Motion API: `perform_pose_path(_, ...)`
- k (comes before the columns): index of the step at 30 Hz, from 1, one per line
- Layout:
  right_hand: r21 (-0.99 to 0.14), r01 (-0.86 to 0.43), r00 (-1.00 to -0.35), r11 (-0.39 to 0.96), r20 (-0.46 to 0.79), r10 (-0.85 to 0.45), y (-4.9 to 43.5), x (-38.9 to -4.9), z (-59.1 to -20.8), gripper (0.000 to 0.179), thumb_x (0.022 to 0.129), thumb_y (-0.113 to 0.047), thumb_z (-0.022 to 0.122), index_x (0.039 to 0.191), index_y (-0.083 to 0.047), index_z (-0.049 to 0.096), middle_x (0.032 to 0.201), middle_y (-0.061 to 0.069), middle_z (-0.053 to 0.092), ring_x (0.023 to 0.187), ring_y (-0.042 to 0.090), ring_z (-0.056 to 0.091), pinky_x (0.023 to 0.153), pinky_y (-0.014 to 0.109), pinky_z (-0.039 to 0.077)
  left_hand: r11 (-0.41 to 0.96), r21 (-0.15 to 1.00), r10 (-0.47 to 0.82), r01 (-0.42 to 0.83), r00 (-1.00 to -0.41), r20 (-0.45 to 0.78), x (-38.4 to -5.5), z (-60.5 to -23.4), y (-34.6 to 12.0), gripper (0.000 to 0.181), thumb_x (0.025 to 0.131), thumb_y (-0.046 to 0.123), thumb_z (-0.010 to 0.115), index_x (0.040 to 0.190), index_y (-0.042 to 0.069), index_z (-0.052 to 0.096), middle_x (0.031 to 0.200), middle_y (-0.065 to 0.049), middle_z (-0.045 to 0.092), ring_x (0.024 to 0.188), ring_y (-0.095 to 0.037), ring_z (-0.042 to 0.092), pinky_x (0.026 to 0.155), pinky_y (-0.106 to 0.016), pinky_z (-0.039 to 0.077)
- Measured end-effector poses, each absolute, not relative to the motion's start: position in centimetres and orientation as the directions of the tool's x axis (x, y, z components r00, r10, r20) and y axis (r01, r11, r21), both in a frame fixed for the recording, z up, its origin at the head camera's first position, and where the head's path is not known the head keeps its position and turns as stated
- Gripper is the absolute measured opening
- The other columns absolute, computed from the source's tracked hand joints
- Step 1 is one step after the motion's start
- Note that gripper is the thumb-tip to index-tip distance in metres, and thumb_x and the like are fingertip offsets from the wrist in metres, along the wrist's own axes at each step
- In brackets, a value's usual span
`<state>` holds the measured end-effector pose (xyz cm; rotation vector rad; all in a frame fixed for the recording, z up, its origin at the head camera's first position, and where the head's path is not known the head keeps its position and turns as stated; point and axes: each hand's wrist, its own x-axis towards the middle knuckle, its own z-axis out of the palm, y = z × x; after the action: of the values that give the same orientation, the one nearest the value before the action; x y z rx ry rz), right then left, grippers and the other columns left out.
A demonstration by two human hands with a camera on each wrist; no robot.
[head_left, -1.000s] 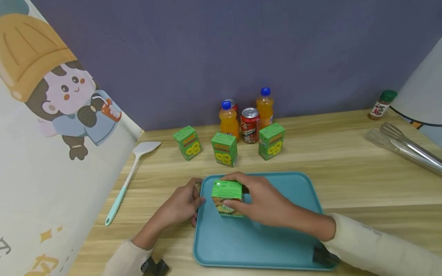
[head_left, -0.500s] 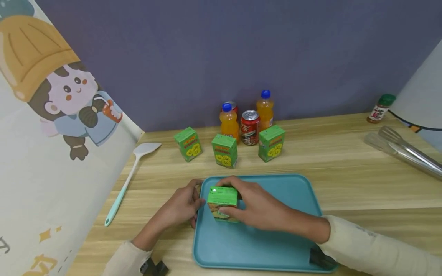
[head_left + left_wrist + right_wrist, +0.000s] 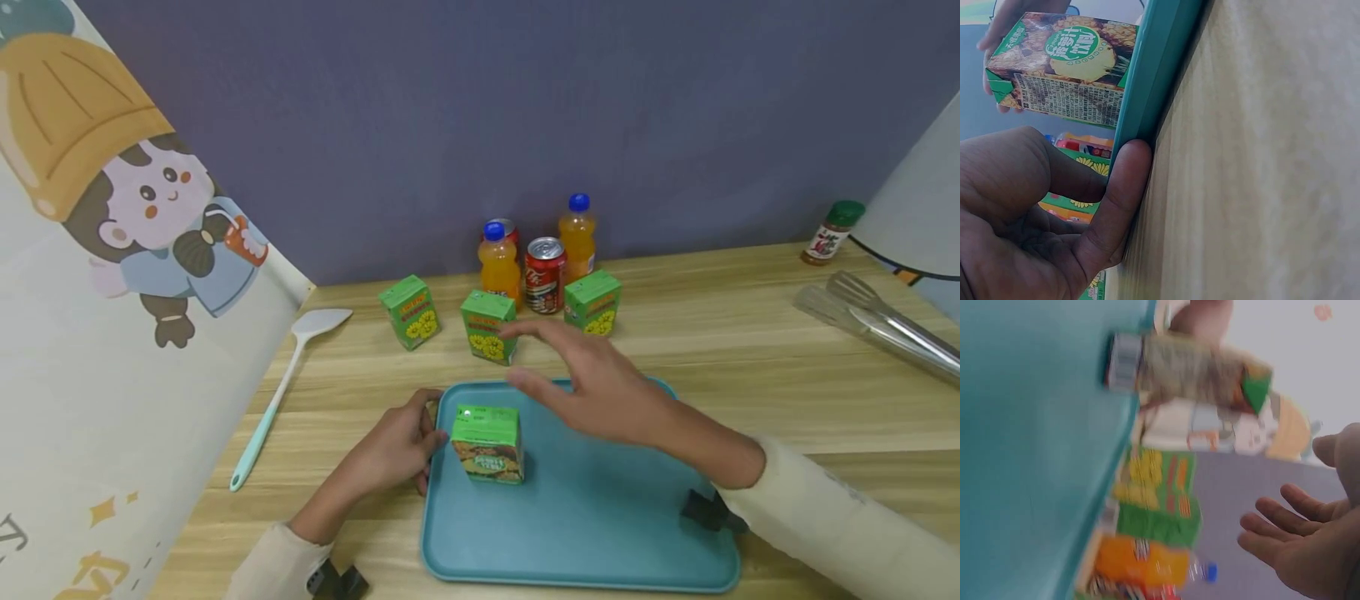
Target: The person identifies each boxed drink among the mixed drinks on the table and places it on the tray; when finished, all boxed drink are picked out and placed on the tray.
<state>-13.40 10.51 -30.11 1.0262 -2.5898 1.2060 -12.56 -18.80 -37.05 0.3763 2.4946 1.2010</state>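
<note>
A green-topped juice box (image 3: 487, 454) with a pineapple picture stands upright near the left side of the blue tray (image 3: 585, 533). My left hand (image 3: 393, 446) pinches the tray's left rim; in the left wrist view the thumb and a finger (image 3: 1125, 169) lie on either side of the edge. Above the tray's far part, my right hand (image 3: 600, 392) is off the juice box, thumb and fingers spread with nothing between them. In the head view its fingertips overlap the middle green carton (image 3: 489, 329) with yellow flowers. The right wrist view is blurred.
Two more green cartons stand behind the tray, one left (image 3: 409, 312) and one right (image 3: 592, 304). Behind them are orange drink bottles (image 3: 498, 267) and red cans (image 3: 545, 279). A white spatula (image 3: 281, 392) lies left; metal tongs (image 3: 885, 325) and a spice jar (image 3: 832, 233) are far right.
My right hand first shifted the juice box slightly left and nearer on the tray, then let go and moved up toward the green cartons. My left hand stays at the rim.
</note>
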Motion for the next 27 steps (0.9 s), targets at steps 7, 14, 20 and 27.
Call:
perform_pose_path(7,-0.538,-0.586,-0.806,0.605,0.463,-0.369,14.3,-16.8,-29.5,0.046,0.102,-0.039,0.059,0.143,-0.022,0.049,0.149,-0.003,0.048,0.083,0.024,0.067,0.075,0.047,0.059,0.611,0.788,0.376,0.082,-0.905,-0.197,-12.5,-37.0,-18.8,0.054,0.102,0.004,0.056,0.15,-0.001,0.031,0.078,-0.013,0.058,0.05,-0.022,0.065,0.042,-0.037,0.056)
perform_pose_path(14,-0.488,-0.506,-0.847,0.711,0.437,-0.303,18.3,-19.5,-31.0,0.06,0.101,-0.035,0.062,0.15,-0.007,0.042,0.162,0.016,0.026,0.149,0.041,0.019,0.113,0.072,0.025,0.6,0.795,0.383,0.083,-0.903,-0.195,-12.5,-37.0,-18.7,0.055,0.102,0.004,0.055,0.15,-0.001,0.031,0.079,-0.014,0.058,0.05,-0.022,0.065,0.042,-0.037,0.057)
perform_pose_path(20,-0.531,-0.449,-0.892,0.719,0.305,-0.333,20.0,-20.5,-32.9,0.073,0.1,-0.031,0.064,0.155,0.001,0.029,0.161,0.029,0.017,0.147,0.051,0.012,0.111,0.076,0.02,0.601,0.795,0.378,0.077,-0.904,-0.198,-12.4,-36.9,-18.7,0.055,0.102,0.003,0.056,0.15,-0.001,0.031,0.079,-0.014,0.058,0.05,-0.022,0.065,0.042,-0.037,0.057)
perform_pose_path(27,-0.634,-0.376,-0.919,0.676,0.161,-0.36,20.3,-20.9,-34.4,0.082,0.102,-0.042,0.058,0.16,-0.006,0.014,0.159,0.028,0.023,0.144,0.052,0.023,0.11,0.074,0.027,0.6,0.797,0.378,0.076,-0.905,-0.198,-12.5,-36.9,-18.7,0.054,0.102,0.004,0.056,0.15,-0.001,0.031,0.079,-0.014,0.058,0.05,-0.022,0.064,0.042,-0.037,0.057)
